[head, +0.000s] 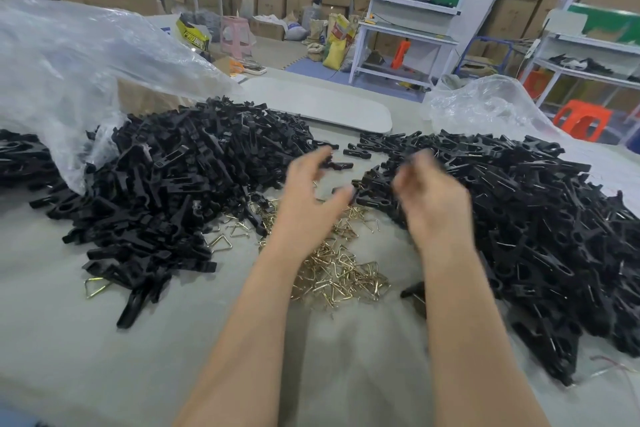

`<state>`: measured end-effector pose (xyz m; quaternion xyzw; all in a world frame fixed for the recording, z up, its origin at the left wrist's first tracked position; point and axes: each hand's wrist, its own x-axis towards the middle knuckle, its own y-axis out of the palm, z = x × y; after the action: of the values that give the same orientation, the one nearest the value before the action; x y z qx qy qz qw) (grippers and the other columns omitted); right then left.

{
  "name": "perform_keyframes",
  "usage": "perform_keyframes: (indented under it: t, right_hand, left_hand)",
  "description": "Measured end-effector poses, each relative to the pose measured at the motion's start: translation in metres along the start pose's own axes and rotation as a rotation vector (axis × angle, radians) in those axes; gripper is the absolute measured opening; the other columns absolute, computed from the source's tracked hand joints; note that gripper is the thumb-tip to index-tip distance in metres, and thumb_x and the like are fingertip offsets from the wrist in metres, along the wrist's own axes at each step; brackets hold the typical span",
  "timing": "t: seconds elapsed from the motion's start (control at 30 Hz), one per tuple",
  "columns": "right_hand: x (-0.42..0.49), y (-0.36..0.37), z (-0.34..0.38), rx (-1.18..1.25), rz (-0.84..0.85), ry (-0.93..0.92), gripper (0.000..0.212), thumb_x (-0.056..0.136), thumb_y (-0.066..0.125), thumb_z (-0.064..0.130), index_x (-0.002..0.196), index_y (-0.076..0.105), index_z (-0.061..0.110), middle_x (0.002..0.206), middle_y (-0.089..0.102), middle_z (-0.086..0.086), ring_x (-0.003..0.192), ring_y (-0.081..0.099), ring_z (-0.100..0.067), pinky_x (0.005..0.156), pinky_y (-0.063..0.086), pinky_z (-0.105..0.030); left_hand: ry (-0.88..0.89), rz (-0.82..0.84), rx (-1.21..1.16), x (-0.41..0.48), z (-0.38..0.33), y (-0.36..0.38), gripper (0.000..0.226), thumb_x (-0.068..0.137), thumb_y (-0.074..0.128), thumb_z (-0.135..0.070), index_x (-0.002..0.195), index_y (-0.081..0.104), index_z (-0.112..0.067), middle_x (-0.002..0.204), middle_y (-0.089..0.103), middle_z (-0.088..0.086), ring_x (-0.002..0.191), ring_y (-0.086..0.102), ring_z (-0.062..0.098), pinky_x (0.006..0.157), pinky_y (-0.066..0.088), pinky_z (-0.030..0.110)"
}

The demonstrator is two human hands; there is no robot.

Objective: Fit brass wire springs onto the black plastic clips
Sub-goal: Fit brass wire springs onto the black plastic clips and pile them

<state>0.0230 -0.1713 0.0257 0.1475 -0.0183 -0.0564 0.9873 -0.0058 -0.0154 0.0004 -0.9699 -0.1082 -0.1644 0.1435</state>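
Above the springs (341, 270), the left hand (311, 194) hangs with fingers spread. The right hand (431, 194) is blurred, its grip unclear. Clips (173, 184) heap either side of the springs.

head-worn wide-angle view, facing forward and down, close over the table (69, 340), storeroom behind

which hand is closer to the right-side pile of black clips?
Right. The right hand, blurred, is over the left edge of the right-side pile. The left hand is further left, off that pile, over the far end of the brass springs.
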Motion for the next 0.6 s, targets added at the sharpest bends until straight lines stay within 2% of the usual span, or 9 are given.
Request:
perform_keyframes:
  t: [0.07, 0.1, 0.13, 0.2, 0.27, 0.33, 0.4, 0.47, 0.6]
  right_hand:
    - [0.009, 0.000, 0.020, 0.507, -0.083, -0.066, 0.060, 0.086, 0.060, 0.050, 0.127, 0.051, 0.007, 0.111, 0.068, -0.009, 0.105, 0.065, -0.018, 0.087, 0.055, -0.031]
    - [0.013, 0.004, 0.023, 0.550, -0.088, -0.065, 0.068, 0.085, 0.059, 0.052, 0.135, 0.043, 0.009, 0.123, 0.061, -0.014, 0.113, 0.060, -0.022, 0.092, 0.053, -0.033]
    - [0.012, 0.014, 0.021, 0.384, -0.091, -0.037, 0.066, 0.086, 0.059, 0.052, 0.135, 0.042, 0.011, 0.129, 0.055, -0.013, 0.117, 0.057, -0.023, 0.092, 0.052, -0.033]
    - [0.006, 0.041, 0.000, -0.249, -0.049, -0.059, 0.060, 0.087, 0.061, 0.047, 0.136, 0.044, 0.017, 0.131, 0.055, -0.002, 0.116, 0.056, -0.017, 0.092, 0.048, -0.033]
    - [-0.005, 0.071, -0.025, -0.686, 0.221, -0.211, 0.061, 0.085, 0.063, 0.045, 0.140, 0.042, 0.026, 0.127, 0.057, 0.009, 0.115, 0.054, -0.010, 0.095, 0.043, -0.033]
    - [-0.008, 0.096, -0.052, -1.143, 0.536, -0.297, 0.060, 0.085, 0.061, 0.048, 0.140, 0.042, 0.034, 0.138, 0.051, 0.005, 0.128, 0.044, -0.019, 0.106, 0.035, -0.043]
    - [-0.009, 0.113, -0.071, -1.535, 0.667, -0.313, 0.054, 0.088, 0.058, 0.041, 0.139, 0.042, 0.036, 0.145, 0.043, -0.003, 0.137, 0.029, -0.028, 0.111, 0.021, -0.052]
    - [-0.011, 0.122, -0.081, -1.611, 0.620, -0.358, 0.039, 0.091, 0.053, 0.030, 0.130, 0.052, 0.030, 0.138, 0.046, -0.007, 0.134, 0.030, -0.029, 0.110, 0.015, -0.052]
    - [-0.015, 0.122, -0.084, -1.469, 0.442, -0.512, 0.023, 0.092, 0.049, 0.023, 0.111, 0.062, 0.024, 0.112, 0.061, -0.003, 0.112, 0.051, -0.025, 0.100, 0.025, -0.042]
  left_hand:
    - [-0.070, -0.412, -0.227, 0.004, -0.002, -0.010, 0.038, 0.091, 0.058, -0.021, 0.128, 0.049, -0.025, 0.128, 0.049, -0.011, 0.107, 0.050, -0.005, 0.083, 0.043, 0.006]
    - [-0.112, -0.610, -0.343, 0.006, -0.001, -0.015, 0.029, 0.093, 0.055, -0.018, 0.121, 0.052, -0.023, 0.122, 0.054, -0.008, 0.106, 0.053, -0.003, 0.086, 0.044, 0.008]
    - [-0.162, -0.764, -0.448, 0.006, 0.001, -0.020, 0.023, 0.095, 0.051, -0.015, 0.116, 0.054, -0.021, 0.118, 0.057, -0.006, 0.106, 0.055, 0.001, 0.091, 0.046, 0.014]
    - [-0.262, -0.925, -0.596, 0.008, 0.004, -0.026, 0.019, 0.097, 0.044, -0.013, 0.113, 0.053, -0.019, 0.119, 0.057, 0.000, 0.111, 0.056, 0.010, 0.099, 0.046, 0.026]
    - [-0.309, -0.992, -0.663, 0.008, 0.006, -0.030, 0.019, 0.098, 0.040, -0.014, 0.113, 0.052, -0.018, 0.124, 0.055, 0.003, 0.110, 0.055, 0.010, 0.095, 0.047, 0.023]
    - [-0.297, -1.029, -0.676, 0.010, 0.005, -0.032, 0.019, 0.099, 0.039, -0.015, 0.113, 0.052, -0.018, 0.125, 0.055, 0.004, 0.106, 0.055, 0.007, 0.086, 0.048, 0.016]
    - [-0.278, -1.041, -0.655, 0.009, 0.005, -0.033, 0.020, 0.099, 0.039, -0.015, 0.113, 0.052, -0.018, 0.125, 0.055, 0.004, 0.107, 0.055, 0.008, 0.088, 0.048, 0.019]
    - [-0.270, -1.041, -0.637, 0.009, 0.005, -0.033, 0.020, 0.098, 0.040, -0.014, 0.113, 0.052, -0.019, 0.125, 0.054, 0.006, 0.109, 0.055, 0.012, 0.087, 0.047, 0.019]
    - [-0.240, -1.003, -0.557, 0.010, 0.007, -0.029, 0.020, 0.095, 0.043, -0.012, 0.108, 0.052, -0.025, 0.127, 0.051, 0.005, 0.107, 0.055, 0.018, 0.084, 0.045, 0.020]
